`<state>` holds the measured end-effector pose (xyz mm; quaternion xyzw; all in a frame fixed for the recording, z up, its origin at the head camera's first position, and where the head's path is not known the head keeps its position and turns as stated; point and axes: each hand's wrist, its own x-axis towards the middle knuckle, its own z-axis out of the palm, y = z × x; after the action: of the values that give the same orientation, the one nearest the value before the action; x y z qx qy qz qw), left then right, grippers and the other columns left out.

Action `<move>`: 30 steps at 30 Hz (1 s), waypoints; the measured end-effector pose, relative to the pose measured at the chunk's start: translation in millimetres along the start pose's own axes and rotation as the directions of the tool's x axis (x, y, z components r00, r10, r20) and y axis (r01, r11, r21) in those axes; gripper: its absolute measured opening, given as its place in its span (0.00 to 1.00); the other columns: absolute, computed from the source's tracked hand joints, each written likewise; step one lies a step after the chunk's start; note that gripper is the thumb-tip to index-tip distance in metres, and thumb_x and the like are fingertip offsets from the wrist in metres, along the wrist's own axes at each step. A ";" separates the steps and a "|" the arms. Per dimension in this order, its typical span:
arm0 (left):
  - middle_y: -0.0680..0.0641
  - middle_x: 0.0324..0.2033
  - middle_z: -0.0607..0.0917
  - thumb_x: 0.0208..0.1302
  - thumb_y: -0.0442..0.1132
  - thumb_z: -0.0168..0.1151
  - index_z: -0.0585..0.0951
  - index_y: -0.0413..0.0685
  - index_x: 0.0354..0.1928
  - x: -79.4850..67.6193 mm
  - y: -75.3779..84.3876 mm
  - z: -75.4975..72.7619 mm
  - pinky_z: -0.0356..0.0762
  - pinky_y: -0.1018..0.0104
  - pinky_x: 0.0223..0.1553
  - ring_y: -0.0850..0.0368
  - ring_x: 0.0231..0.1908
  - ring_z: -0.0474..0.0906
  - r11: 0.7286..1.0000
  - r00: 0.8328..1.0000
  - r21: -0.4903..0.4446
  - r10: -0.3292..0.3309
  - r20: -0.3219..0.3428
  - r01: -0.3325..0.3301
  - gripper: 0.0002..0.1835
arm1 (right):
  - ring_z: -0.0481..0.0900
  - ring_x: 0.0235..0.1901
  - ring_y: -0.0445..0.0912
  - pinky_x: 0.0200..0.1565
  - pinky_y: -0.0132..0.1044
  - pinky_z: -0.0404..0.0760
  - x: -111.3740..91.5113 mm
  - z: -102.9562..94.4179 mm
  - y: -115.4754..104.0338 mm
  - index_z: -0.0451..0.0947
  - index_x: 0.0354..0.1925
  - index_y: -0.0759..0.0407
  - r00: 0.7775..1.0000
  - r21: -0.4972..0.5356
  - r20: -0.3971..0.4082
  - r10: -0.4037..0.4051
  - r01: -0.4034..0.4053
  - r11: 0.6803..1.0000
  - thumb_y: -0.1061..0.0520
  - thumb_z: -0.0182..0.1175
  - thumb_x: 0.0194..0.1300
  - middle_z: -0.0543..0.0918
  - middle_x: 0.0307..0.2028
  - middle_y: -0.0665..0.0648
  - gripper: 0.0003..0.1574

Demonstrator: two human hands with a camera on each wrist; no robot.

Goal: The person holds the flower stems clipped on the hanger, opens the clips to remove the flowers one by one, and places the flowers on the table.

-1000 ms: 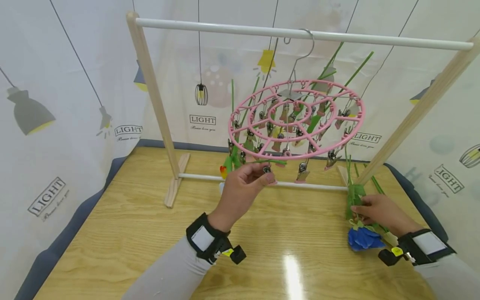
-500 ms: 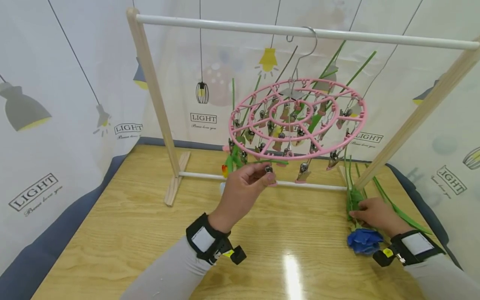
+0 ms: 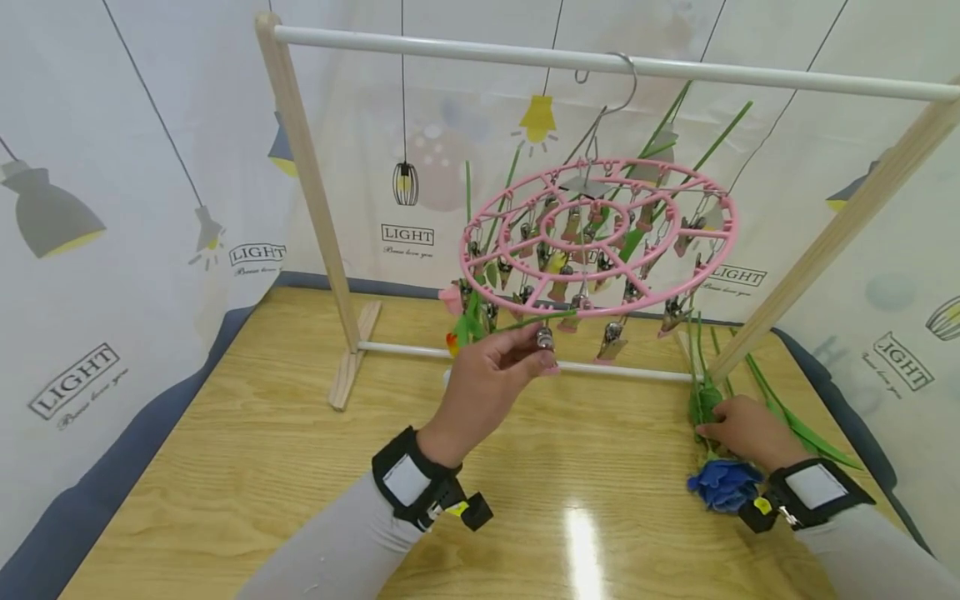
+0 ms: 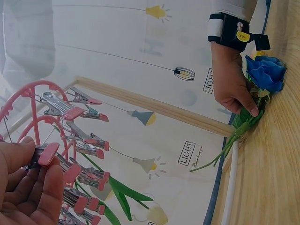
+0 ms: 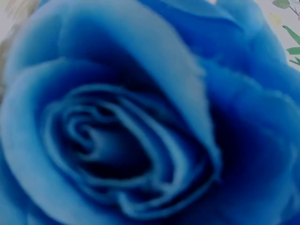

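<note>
Hanger [image 3: 735, 225] bears flowers [image 3: 451, 300] (left hand [image 3: 486, 371] pinches clip [image 3: 546, 337]).

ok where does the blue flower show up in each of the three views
Head: the blue flower is at lower right, just below the right hand.
Left wrist: the blue flower is at upper right, to the right of that hand.
Right wrist: the blue flower fills nearly the whole picture.
Shared landmark: the right hand, in head and left wrist only.
</note>
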<state>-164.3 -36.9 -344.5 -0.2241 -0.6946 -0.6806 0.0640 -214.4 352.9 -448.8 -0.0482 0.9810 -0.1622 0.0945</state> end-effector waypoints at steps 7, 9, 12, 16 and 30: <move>0.41 0.43 0.85 0.61 0.40 0.61 0.77 0.41 0.54 -0.5 -0.1 0.6 0.82 0.66 0.42 0.59 0.40 0.80 0.999 1.000 -0.013 -0.030 0.008 0.030 0.20 | 0.57 0.13 0.42 0.19 0.35 0.57 -0.3 1.1 2.0 0.55 0.15 0.50 1.000 -0.011 -0.012 -0.018 0.017 1.000 0.52 0.62 0.59 0.59 0.12 0.47 0.27; 0.41 0.43 0.85 0.61 0.40 0.61 0.77 0.41 0.54 -0.6 0.9 1.1 0.82 0.67 0.42 0.59 0.40 0.80 1.000 1.000 -0.008 -0.019 0.010 0.019 0.20 | 0.57 0.13 0.42 0.19 0.35 0.57 -0.6 1.0 2.5 0.55 0.15 0.50 1.000 -0.015 -0.014 -0.016 0.016 1.000 0.52 0.62 0.59 0.58 0.11 0.47 0.27; 0.41 0.42 0.85 0.61 0.38 0.61 0.78 0.40 0.53 -0.9 2.9 2.7 0.82 0.67 0.41 0.59 0.39 0.81 1.000 1.000 0.013 0.007 0.017 -0.008 0.19 | 0.57 0.12 0.42 0.18 0.35 0.58 -1.7 0.7 2.6 0.55 0.14 0.50 1.000 -0.023 -0.022 -0.018 0.018 1.000 0.52 0.61 0.59 0.58 0.11 0.47 0.27; 0.42 0.40 0.86 0.61 0.38 0.62 0.80 0.41 0.49 -1.8 3.5 5.6 0.83 0.66 0.38 0.60 0.36 0.81 0.998 1.000 0.054 0.016 0.022 -0.017 0.15 | 0.59 0.11 0.42 0.17 0.35 0.59 -6.1 -2.7 -0.9 0.58 0.13 0.50 1.000 -0.021 -0.012 -0.025 0.025 0.999 0.51 0.60 0.61 0.58 0.10 0.47 0.26; 0.51 0.11 0.67 0.65 0.53 0.55 0.72 0.54 0.18 3.3 -20.4 -12.6 0.55 0.68 0.13 0.59 0.12 0.60 0.943 0.967 0.248 0.244 -0.067 -0.221 0.19 | 0.74 0.23 0.43 0.24 0.41 0.76 -33.9 -15.7 -96.6 0.77 0.50 0.58 0.941 0.074 -0.259 -0.220 0.246 0.966 0.41 0.50 0.68 0.82 0.29 0.54 0.26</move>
<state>-178.1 -47.9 -361.0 -0.2621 -0.7361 -0.5898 0.2040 -178.3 270.9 -396.8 -0.1383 0.9626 -0.2284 -0.0465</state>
